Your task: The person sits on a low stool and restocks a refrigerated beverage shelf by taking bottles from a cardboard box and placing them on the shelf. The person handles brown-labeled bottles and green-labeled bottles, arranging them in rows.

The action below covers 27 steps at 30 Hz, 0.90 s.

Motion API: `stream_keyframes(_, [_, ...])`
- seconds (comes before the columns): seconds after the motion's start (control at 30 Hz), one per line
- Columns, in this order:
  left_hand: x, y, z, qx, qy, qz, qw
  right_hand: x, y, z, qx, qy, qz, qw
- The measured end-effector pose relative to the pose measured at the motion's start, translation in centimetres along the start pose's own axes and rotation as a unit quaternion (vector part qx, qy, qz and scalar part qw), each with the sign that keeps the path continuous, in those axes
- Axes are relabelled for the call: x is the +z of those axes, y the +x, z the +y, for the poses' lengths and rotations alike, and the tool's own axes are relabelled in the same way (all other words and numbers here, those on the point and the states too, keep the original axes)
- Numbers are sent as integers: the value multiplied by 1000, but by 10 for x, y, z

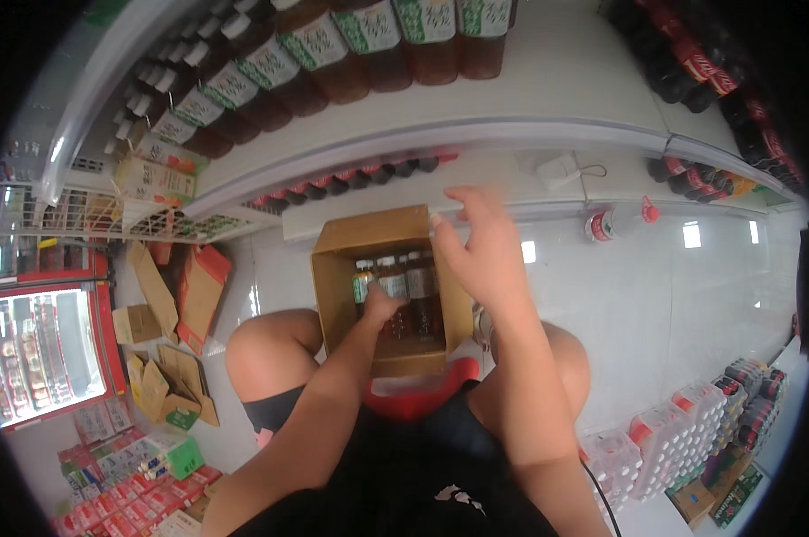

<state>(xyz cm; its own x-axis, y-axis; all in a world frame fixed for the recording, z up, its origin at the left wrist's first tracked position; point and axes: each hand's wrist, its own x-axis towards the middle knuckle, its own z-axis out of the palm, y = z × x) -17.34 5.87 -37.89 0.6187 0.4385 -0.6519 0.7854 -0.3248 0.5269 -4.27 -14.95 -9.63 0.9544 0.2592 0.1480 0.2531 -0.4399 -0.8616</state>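
Between my knees stands an open cardboard carton (334, 288) holding several capped plastic bottles (423, 305) of dark drink. My left hand (382, 307) reaches down into it, against the bottles near the middle; whether its fingers close round one is hidden. Beside the carton's upper right corner, my right hand (482, 252) is raised, fingers apart and slightly blurred, with nothing in it. Ahead, a white shelf (565, 80) bears a row of labelled bottles of brown drink (371, 50), which look like those in the carton.
Cola bottles (696, 64) fill the shelf's right end; more (351, 181) line the lower level. A large clear bottle (616, 223) lies on the tiled floor. Flattened cartons (176, 295) lie left, near a lit drinks fridge (42, 356). Shrink-wrapped packs (680, 429) stand right. A red stool (411, 401) is beneath me.
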Motion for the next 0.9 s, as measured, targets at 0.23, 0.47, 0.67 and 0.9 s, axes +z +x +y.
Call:
stream_keyframes(0.23, [-38,-27,35,123,-54,-31,990,-1,-7,-3,-18,-56,-73,996])
stream_keyframes(0.47, [-97,-115,148,232,-149,-64,959,-1,-14,2,17,-25,-281,959])
stream_keyframes(0.67, [-132,-164,225,313,-246,-27,917,13,-22,-2,-117,142,-200,962])
stream_keyframes(0.9, [-148,-180,271,461,18,17,887,-9,-14,-9,-15,276,-59,959])
